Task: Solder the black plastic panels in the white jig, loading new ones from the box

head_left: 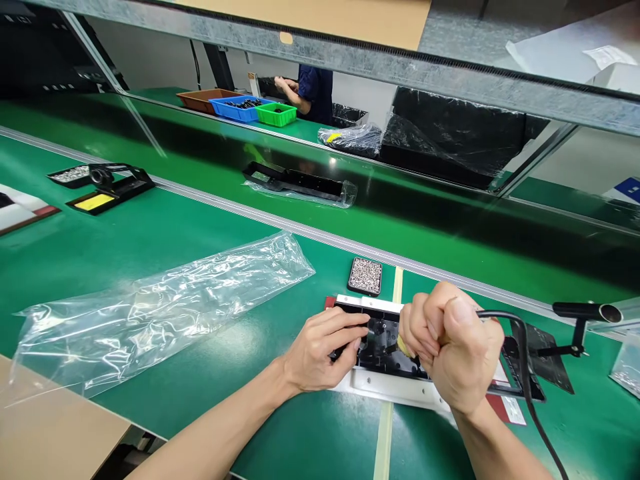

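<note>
A long black plastic housing [385, 333] lies in a white fixture [395, 387] with screws along its edges. My left hand [325, 350] rests at the housing's left end, its fingers stretched over the top and its thumb bent in against it. Closed in a fist, my right hand [453, 340] grips a soldering iron upright over the housing. The iron's yellow collar [403, 345] shows below the fist, and its black cord [525, 360] leaves from the top. The tip points down into the housing; whether it touches is unclear. Behind the fixture sits a small black tray of silvery granules [365, 275].
A clear plastic bag [170, 307] lies flat at the left. Iron stands are at the right [580, 327] and far left [113, 187]. Beyond the metal rail, a bagged black housing [300, 183] lies on the green belt. A person [315, 90] works behind colored bins [240, 109].
</note>
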Available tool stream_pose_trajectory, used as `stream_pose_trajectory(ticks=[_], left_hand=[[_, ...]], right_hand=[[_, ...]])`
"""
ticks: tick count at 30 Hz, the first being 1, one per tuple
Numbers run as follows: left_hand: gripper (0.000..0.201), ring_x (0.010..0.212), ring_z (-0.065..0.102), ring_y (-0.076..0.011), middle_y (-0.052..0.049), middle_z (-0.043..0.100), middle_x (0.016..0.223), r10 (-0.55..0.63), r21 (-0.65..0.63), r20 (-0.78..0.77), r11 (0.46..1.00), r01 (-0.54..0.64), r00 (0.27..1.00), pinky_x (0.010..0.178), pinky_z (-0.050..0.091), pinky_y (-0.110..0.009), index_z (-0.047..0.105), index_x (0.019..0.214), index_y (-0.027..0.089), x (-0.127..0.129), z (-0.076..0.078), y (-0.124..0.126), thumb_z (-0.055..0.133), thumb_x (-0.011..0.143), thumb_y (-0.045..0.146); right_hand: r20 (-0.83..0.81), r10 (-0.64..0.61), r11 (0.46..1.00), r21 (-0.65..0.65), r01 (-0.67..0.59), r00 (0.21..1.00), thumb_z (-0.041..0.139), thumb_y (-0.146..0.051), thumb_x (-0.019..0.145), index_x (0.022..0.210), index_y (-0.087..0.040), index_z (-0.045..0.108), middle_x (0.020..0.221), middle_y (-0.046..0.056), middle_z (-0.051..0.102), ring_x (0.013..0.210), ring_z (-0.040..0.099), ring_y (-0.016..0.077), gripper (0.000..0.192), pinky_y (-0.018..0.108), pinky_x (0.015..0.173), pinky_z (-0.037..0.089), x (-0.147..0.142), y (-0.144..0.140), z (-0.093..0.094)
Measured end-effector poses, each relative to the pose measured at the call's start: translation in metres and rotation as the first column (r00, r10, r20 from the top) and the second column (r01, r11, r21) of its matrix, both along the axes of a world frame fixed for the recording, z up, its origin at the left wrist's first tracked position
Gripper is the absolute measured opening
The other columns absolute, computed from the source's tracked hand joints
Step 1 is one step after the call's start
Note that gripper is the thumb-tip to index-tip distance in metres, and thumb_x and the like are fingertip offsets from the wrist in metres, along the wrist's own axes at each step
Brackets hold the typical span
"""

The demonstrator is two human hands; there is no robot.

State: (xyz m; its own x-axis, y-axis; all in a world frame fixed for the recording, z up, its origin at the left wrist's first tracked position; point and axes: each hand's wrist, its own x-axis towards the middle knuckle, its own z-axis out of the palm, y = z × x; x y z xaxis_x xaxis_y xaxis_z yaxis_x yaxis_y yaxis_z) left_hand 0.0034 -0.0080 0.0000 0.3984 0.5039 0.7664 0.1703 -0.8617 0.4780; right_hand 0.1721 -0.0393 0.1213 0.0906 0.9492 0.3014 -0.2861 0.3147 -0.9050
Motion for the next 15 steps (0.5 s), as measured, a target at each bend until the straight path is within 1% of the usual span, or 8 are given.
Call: stream_pose_trajectory(ticks=[3,8,10,13,15], left_hand=[[0.030,0.092,0.075,-0.0234,-0.014,0.076,0.118,0.009,0.006,-0.002,1.000,-0.009,1.000,0.080,0.064,-0.040,0.071,0.117,0.016,0.001,0.000,-0.001,0.060,0.091,0.008],[0.028,0.095,0.077,-0.0223,-0.014,0.076,0.117,0.032,0.007,-0.013,0.999,-0.032,0.999,0.084,0.065,-0.037,0.072,0.115,0.016,0.001,-0.001,-0.001,0.057,0.092,0.010],[0.027,0.098,0.077,-0.0220,-0.013,0.076,0.117,0.033,-0.001,-0.026,0.999,-0.033,0.999,0.085,0.065,-0.035,0.072,0.114,0.016,0.000,-0.002,-0.001,0.057,0.092,0.010],[0.027,0.104,0.076,-0.0219,-0.012,0.075,0.119,0.046,-0.004,-0.072,0.999,-0.047,0.996,0.090,0.065,-0.033,0.073,0.114,0.016,-0.004,-0.002,-0.003,0.057,0.094,0.010],[0.027,0.105,0.076,-0.0210,-0.011,0.075,0.121,0.056,0.018,-0.091,0.998,-0.054,0.994,0.091,0.064,-0.030,0.073,0.115,0.018,-0.007,-0.001,-0.005,0.057,0.094,0.009]], right_hand=[[0.012,0.011,1.000,0.014,-0.011,1.000,0.056,-0.042,0.100,0.062,-0.020,0.044,0.050,-0.006,0.036,0.042,0.032,0.0075,0.045,0.021,0.039,0.028,0.000,-0.001,-0.005],[0.022,0.008,0.997,0.083,-0.010,1.000,0.052,-0.035,0.104,0.079,-0.021,0.055,0.055,-0.007,0.039,0.044,0.035,0.0080,0.029,0.021,0.041,0.029,0.004,0.001,-0.016],[0.033,0.036,0.995,0.092,-0.038,0.999,0.051,-0.035,0.105,0.079,-0.021,0.053,0.056,-0.006,0.040,0.045,0.035,0.0084,0.030,0.022,0.042,0.029,0.005,0.001,-0.021],[0.129,0.050,0.997,0.059,-0.058,0.990,0.050,-0.037,0.106,0.075,-0.021,0.048,0.058,-0.005,0.044,0.050,0.040,0.0095,0.035,0.025,0.048,0.033,0.006,0.000,-0.023],[0.229,0.033,0.997,0.054,-0.047,0.973,0.050,-0.039,0.106,0.074,-0.021,0.049,0.062,-0.003,0.048,0.057,0.045,0.0109,0.036,0.027,0.056,0.038,0.005,-0.001,-0.018]])
